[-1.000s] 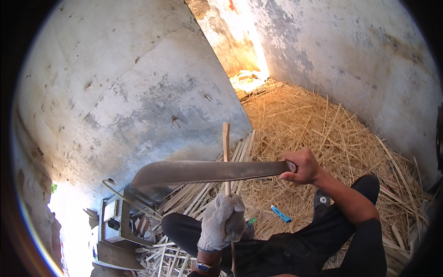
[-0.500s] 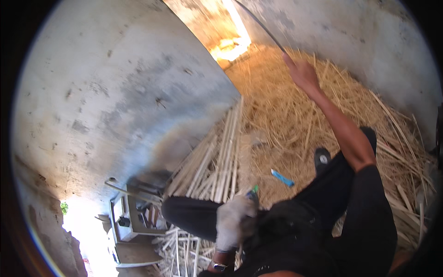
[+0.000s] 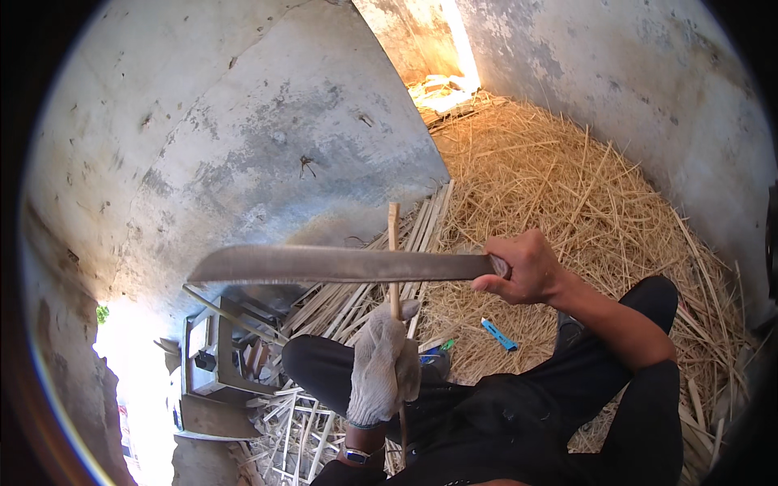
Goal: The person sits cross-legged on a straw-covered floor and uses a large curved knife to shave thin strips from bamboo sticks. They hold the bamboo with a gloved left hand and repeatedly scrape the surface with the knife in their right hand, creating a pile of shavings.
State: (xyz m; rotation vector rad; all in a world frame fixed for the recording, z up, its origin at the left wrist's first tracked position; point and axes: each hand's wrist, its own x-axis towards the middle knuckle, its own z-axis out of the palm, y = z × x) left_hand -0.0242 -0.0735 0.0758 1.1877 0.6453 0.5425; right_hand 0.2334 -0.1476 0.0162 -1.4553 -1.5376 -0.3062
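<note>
My left hand (image 3: 384, 364), in a pale knitted glove, is closed round a thin wooden stick (image 3: 394, 227) that stands upright over my lap. Bare and closed, my right hand (image 3: 525, 267) grips a machete (image 3: 356, 264) by its handle. The long, wide blade lies level, pointing left, and crosses the stick above the gloved fingers. Whether blade and stick touch, I cannot tell. Below the right hand, a blue box-cutter knife (image 3: 498, 334) lies on the littered floor.
Wood shavings (image 3: 551, 186) are heaped along the far and right wall. Split strips (image 3: 332, 304) lie stacked by the left wall's end (image 3: 267, 146), with more scattered below. A metal box-like stand (image 3: 215, 356) stands at the left near a bright opening. My bent legs (image 3: 316, 364) flank the lap.
The machete has swung from raised at the far right to level in front of me. The left hand has shifted slightly left and up, and the stick now shows upright in it.
</note>
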